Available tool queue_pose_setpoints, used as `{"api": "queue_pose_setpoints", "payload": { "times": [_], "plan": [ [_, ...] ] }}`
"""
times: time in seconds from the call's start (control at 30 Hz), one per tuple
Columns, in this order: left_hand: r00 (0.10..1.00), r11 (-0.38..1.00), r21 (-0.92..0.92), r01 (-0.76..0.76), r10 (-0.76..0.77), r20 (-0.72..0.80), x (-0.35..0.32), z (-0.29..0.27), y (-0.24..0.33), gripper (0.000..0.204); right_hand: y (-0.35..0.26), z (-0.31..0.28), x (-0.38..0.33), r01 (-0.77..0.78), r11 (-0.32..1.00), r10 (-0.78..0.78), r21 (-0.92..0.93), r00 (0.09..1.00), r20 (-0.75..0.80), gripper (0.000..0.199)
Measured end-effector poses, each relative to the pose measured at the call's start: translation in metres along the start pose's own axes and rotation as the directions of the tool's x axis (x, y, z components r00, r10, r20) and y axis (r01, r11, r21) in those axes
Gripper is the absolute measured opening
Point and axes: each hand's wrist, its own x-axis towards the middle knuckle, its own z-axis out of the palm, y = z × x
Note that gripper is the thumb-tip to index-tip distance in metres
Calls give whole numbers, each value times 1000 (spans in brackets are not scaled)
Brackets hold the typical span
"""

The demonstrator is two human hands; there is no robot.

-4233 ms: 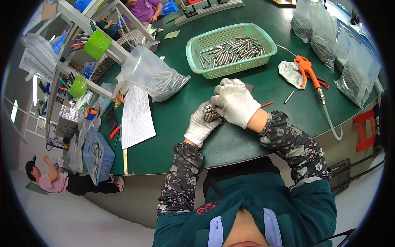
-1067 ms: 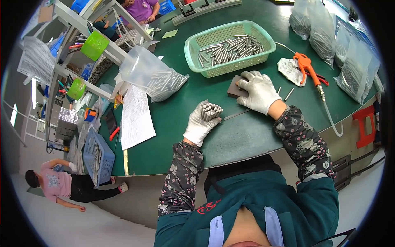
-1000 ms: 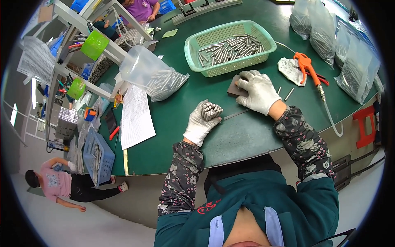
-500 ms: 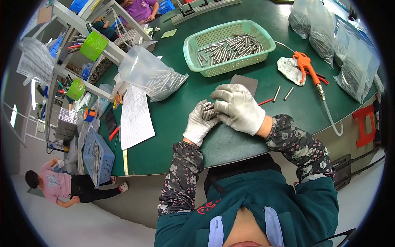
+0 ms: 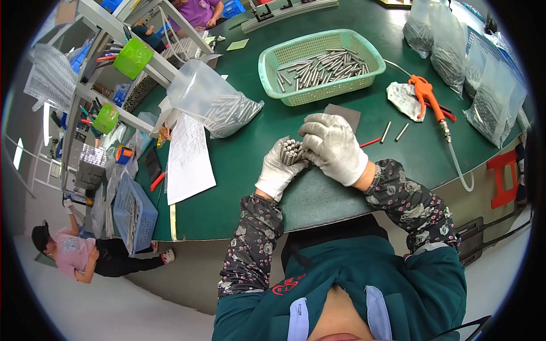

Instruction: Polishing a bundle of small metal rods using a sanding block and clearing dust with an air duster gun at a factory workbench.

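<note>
My left hand (image 5: 277,173), in a white glove, is wrapped round a bundle of short metal pins (image 5: 292,149), their round ends facing up. My right hand (image 5: 336,150), also gloved, is at the bundle's right side with its fingers bent and pressed together. Its fingertips meet the bundle's edge, and whatever is between them is hidden. Beyond my right hand lies a dark grey flat piece (image 5: 344,115). Two loose metal pins (image 5: 385,132) and a thin red stick (image 5: 370,142) rest on the green table to its right.
A green basket (image 5: 318,98) of pins stands ahead, with a plastic bag of pins (image 5: 230,113) to its left. An orange air gun (image 5: 424,91) lies at the right, near several filled bags (image 5: 493,113). Printed paper (image 5: 190,165) and a blue basket (image 5: 136,213) are at left.
My right hand's fingers have drawn back to the right from over the bundle, so more pin ends show. The person in pink at the far left has shifted, with one arm raised.
</note>
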Motion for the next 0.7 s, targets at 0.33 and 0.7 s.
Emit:
{"api": "queue_pose_setpoints", "payload": {
  "times": [0.33, 0.7],
  "plan": [
    [970, 968, 91, -232, 238, -52, 3, -4, -22, 52, -17, 7, -15, -626, 746, 584, 229, 779, 228, 21],
    [1000, 835, -550, -26, 16, -23, 9, -9, -25, 22, 1, 41, -36, -642, 321, 651, 696, 684, 330, 21]
  ]
}}
